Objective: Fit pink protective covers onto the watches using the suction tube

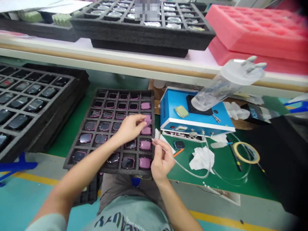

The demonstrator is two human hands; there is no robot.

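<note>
My left hand (131,128) reaches across the black foam tray (145,95), its thumb and fingers pinching a pink watch case (147,119) in the right-hand column. Below it in that column sit more pink cases, including one (145,145) beside my other hand. The remaining columns hold watches with dark screens and pink rims, such as one (128,162) in the front row. Just off the tray's right edge, my right hand (163,160) is closed around a thin clear tube (190,172), whose tip points at the tray.
A blue machine (197,123) stands on the green table, with a clear container (216,89) leaning above it. Near it lie a crumpled tissue (202,159), a dark watch (179,145) and a tape roll (246,152). More foam trays (69,106) are at left; a shelf (115,62) crosses overhead.
</note>
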